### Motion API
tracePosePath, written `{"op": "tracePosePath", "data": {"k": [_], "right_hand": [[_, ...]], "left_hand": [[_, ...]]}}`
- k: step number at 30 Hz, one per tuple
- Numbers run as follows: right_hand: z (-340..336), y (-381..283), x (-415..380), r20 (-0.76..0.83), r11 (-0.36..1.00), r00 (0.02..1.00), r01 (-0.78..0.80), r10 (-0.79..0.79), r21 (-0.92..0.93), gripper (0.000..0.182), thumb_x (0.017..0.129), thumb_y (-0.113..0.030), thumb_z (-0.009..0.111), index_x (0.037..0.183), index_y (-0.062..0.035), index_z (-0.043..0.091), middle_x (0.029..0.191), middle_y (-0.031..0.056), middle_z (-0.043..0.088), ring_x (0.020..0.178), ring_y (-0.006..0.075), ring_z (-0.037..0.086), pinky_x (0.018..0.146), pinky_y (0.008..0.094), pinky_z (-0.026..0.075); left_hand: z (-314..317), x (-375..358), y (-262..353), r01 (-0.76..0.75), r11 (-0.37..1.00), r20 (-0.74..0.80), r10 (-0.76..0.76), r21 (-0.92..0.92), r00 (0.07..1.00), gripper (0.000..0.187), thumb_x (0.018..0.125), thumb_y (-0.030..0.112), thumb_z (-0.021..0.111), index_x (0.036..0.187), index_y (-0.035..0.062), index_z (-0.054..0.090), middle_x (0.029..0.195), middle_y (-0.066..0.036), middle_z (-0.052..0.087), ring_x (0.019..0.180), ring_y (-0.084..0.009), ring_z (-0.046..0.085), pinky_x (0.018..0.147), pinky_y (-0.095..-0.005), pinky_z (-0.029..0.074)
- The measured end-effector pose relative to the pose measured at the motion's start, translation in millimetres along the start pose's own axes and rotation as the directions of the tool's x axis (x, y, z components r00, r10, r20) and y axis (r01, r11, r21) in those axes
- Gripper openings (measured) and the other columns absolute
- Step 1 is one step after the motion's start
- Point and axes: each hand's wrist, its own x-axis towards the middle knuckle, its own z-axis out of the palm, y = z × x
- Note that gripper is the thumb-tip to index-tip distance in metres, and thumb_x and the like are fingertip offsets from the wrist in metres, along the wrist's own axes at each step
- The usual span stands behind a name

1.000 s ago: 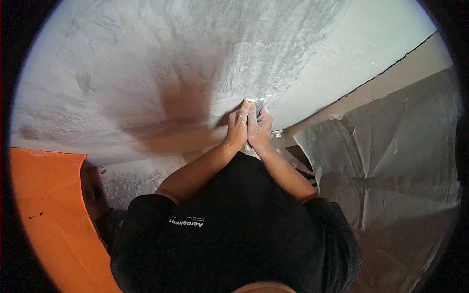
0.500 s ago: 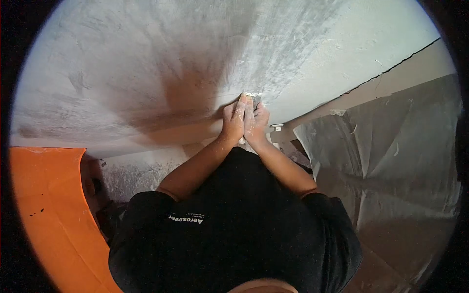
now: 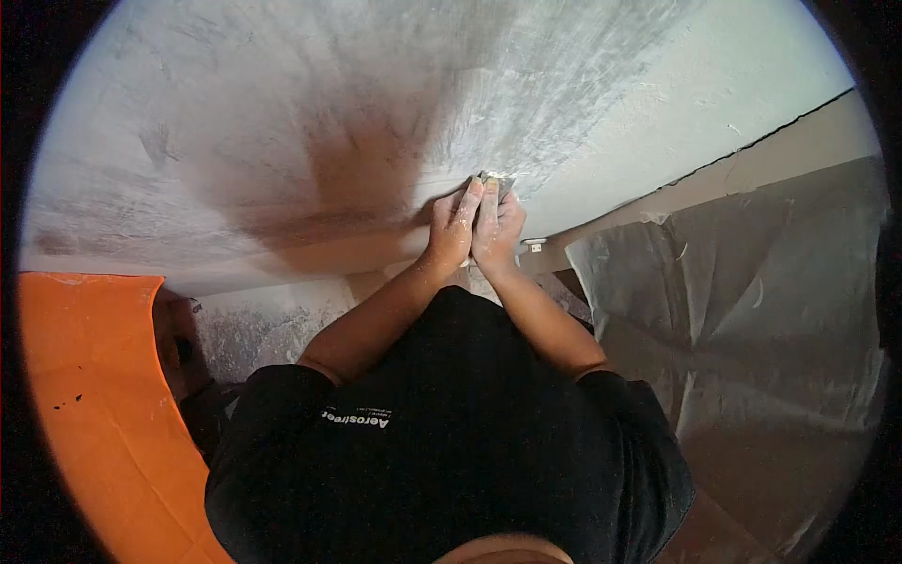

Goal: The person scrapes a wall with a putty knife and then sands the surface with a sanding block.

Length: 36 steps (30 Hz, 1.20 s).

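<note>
Both hands are side by side against a whitish-grey plastered wall (image 3: 583, 103), thumbs next to each other and pointing up it. My left hand (image 3: 452, 226) is closed, its fingers curled behind the thumb. Also closed, my right hand (image 3: 498, 228) presses beside it. Between the fingertips and the wall shows a small dark grey piece of sandpaper (image 3: 506, 186), mostly covered by the hands. Pale dust coats the thumbs and fingers, and a little white powder lies at the paper's upper edge. Grey rubbed streaks run up the wall above.
An orange sheet (image 3: 94, 376) hangs at the left. On the right is a large creased grey sheet (image 3: 742, 291). A white socket (image 3: 535, 246) sits low beside the right hand. A dark crack (image 3: 752, 143) crosses the wall's right side; the floor (image 3: 272, 324) is dusty.
Both hands have shifted slightly up and to the right on the wall, the thumbs now leaning right. More of the sandpaper shows beside the right thumb.
</note>
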Motion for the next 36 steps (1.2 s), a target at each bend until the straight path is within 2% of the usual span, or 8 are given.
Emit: {"op": "tracePosePath", "data": {"k": [11,13,16,20,23,26,34,36], "right_hand": [[-10,-19,-18,0.064,0.968,0.979,-0.2,0.192,0.153,0.025,0.096,-0.02,0.045,0.089,0.0007,0.058,0.081,0.001,0.058,0.072,0.0056,0.049,0.059,0.0224,0.041],[-14,-20,-16,0.066,0.963,0.978,-0.207,0.199,0.169,0.025,0.096,-0.02,0.045,0.09,0.0004,0.058,0.082,0.0005,0.057,0.074,0.0057,0.049,0.061,0.022,0.041],[-28,-25,-15,0.112,0.969,0.969,-0.229,0.219,0.089,0.026,0.097,-0.021,0.044,0.087,-0.0004,0.057,0.077,-0.0003,0.056,0.067,0.0055,0.048,0.057,0.0227,0.04],[-42,-30,-8,0.225,0.942,0.925,-0.329,0.305,0.074,0.031,0.097,-0.025,0.042,0.083,-0.0006,0.056,0.064,-0.0002,0.053,0.057,0.0065,0.046,0.05,0.0255,0.038],[-44,-4,-3,0.177,0.975,0.959,-0.224,0.221,-0.003,0.035,0.096,-0.027,0.043,0.079,0.0001,0.056,0.058,0.0011,0.051,0.054,0.0089,0.047,0.048,0.028,0.037],[-38,0,0,0.119,0.99,0.988,-0.086,0.1,-0.116,0.037,0.095,-0.028,0.045,0.076,0.0018,0.056,0.057,0.005,0.052,0.054,0.0125,0.048,0.049,0.0309,0.038],[-30,-11,-7,0.08,0.987,0.997,0.009,0.004,-0.158,0.036,0.096,-0.024,0.042,0.08,0.0053,0.057,0.06,0.0133,0.055,0.056,0.0152,0.05,0.053,0.0352,0.041],[-29,-7,-7,0.089,0.993,0.996,-0.022,0.032,-0.117,0.037,0.096,-0.023,0.041,0.08,0.0054,0.057,0.059,0.0125,0.055,0.056,0.0148,0.05,0.052,0.035,0.041]], "left_hand": [[-6,-9,-14,0.04,0.995,0.082,-0.048,0.092,0.995,0.04,0.097,0.034,0.042,0.084,0.0002,0.06,0.061,0.005,0.044,0.055,-0.0051,0.034,0.048,-0.0238,0.029],[-5,-12,-7,0.204,0.975,0.085,-0.211,0.092,0.974,0.041,0.097,0.034,0.042,0.084,0.0003,0.061,0.061,0.004,0.045,0.056,-0.0045,0.036,0.049,-0.0228,0.031],[0,-14,-6,0.05,0.994,0.12,-0.062,0.101,0.991,0.04,0.097,0.034,0.042,0.086,0.0007,0.061,0.062,0.004,0.047,0.055,-0.0037,0.038,0.049,-0.0221,0.032],[12,-16,-7,0.087,0.989,0.116,-0.101,0.123,0.988,0.039,0.098,0.033,0.037,0.074,0.0078,0.054,0.055,0.007,0.04,0.05,-0.0035,0.035,0.045,-0.0209,0.028],[16,-14,-16,0.154,0.978,0.183,-0.179,0.14,0.967,0.038,0.098,0.035,0.036,0.088,0.0056,0.058,0.068,0.003,0.05,0.062,-0.0057,0.046,0.056,-0.0211,0.038],[28,-15,-25,0.279,0.886,0.098,-0.261,-0.371,0.96,0.042,0.096,0.038,0.041,0.105,0.0004,0.058,0.101,-0.004,0.057,0.095,-0.012,0.05,0.086,-0.0258,0.04],[25,-16,-26,0.262,0.925,0.031,-0.264,-0.276,0.964,0.04,0.095,0.038,0.043,0.098,0.0015,0.06,0.093,-0.004,0.059,0.086,-0.011,0.052,0.077,-0.025,0.043],[24,-19,-24,0.225,0.948,0.063,-0.216,-0.225,0.974,0.04,0.096,0.036,0.041,0.111,0.0022,0.056,0.099,-0.004,0.056,0.089,-0.0128,0.051,0.08,-0.0259,0.042]]}}
